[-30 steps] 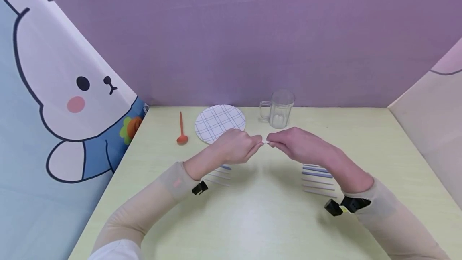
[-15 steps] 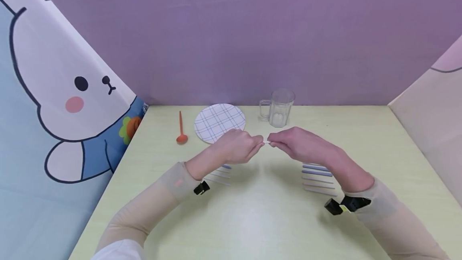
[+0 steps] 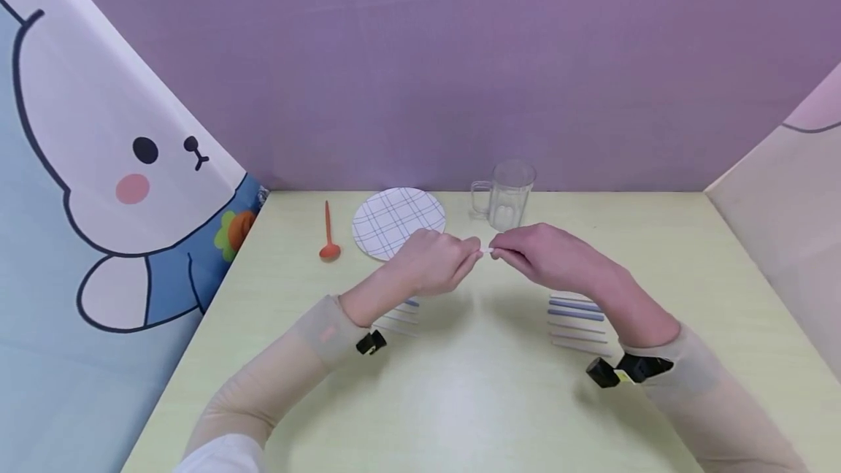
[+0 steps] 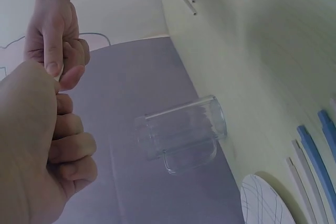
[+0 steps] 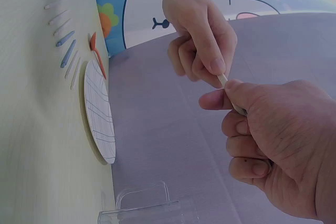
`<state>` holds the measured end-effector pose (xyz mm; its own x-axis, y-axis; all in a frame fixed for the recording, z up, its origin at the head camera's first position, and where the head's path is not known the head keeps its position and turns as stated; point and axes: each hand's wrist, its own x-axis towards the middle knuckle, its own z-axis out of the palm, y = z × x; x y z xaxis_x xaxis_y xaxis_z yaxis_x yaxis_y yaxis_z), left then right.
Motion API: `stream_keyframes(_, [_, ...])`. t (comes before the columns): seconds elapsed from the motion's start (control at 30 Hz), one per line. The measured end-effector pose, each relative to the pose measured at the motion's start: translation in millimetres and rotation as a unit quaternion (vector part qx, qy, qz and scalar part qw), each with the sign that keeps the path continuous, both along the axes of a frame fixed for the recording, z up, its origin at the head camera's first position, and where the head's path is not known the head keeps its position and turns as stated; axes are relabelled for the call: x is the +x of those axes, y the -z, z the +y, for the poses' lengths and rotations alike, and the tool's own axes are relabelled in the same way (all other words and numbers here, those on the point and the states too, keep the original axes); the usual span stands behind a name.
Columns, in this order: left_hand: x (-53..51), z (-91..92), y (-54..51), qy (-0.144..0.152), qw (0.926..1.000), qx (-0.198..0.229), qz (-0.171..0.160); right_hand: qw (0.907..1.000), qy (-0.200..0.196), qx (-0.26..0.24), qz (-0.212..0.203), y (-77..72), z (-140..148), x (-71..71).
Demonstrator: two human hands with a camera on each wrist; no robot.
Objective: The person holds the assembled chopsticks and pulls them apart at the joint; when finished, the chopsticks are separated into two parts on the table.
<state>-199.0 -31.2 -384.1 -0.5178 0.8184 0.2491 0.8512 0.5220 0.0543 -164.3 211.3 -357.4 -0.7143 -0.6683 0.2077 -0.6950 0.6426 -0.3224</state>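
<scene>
Both hands meet in mid-air over the table, fingertip to fingertip. My left hand (image 3: 436, 263) pinches one end of a thin white stick (image 5: 222, 80) between thumb and curled index finger. The other end is pinched by my right hand (image 3: 550, 258), its remaining fingers curled into the palm. Only a short piece of the stick shows between the fingertips; the rest is hidden in the hands. Below the right hand lies a row of several thin blue and white sticks (image 3: 577, 317). A similar row of sticks (image 4: 313, 153) lies under the left wrist, partly covered in the head view.
Behind the hands stands a clear mug (image 3: 511, 199), its handle to the left. A round white plate (image 3: 398, 219) with blue grid lines lies left of it. Further left is an orange ladle (image 3: 330, 251). A purple backdrop (image 3: 420, 79) closes the table's far edge.
Both hands have risen slightly together in the head view, still holding the white stick between them. The head view has shifted a little. The things on the table have not moved.
</scene>
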Motion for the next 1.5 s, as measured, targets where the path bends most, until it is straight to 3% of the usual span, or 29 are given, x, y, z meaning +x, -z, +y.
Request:
stream_keyframes(0.17, [-2.1,3.4,-2.4,-0.013,0.9995,0.021,-0.018,0.9987,0.009,-0.013,0.049,1.3,-1.2,0.0])
stream_keyframes(0.3, [-3.2,5.6,-6.7,-0.015,0.999,0.009,-0.042,0.9972,0.009,-0.023,0.07,2.5,-0.8,-0.6])
stream_keyframes(0.43, [-3.1,4.6,-8.7,-0.008,0.9989,-0.011,-0.045,0.997,0.002,-0.04,0.066,4.7,1.1,-2.1])
stream_keyframes(0.7, [-1.0,-2.7,-9.3,0.014,0.9998,-0.013,-0.007,0.9968,-0.026,-0.061,0.045,6.7,0.4,-1.9])
stream_keyframes(1.1, [-1.0,-5.6,-9.9,0.014,0.9997,-0.011,-0.014,0.9926,-0.036,-0.073,0.09,9.5,-0.5,-1.5])
stream_keyframes(1.3, [-1.1,-4.8,-9.1,0.027,0.9993,-0.019,-0.015,0.9918,-0.046,-0.076,0.092,11.0,2.6,-1.6])
stream_keyframes(1.5, [-0.3,-3.3,-9.3,0.02,0.9992,-0.022,-0.028,0.992,-0.048,-0.076,0.089,11.7,4.5,-1.9])
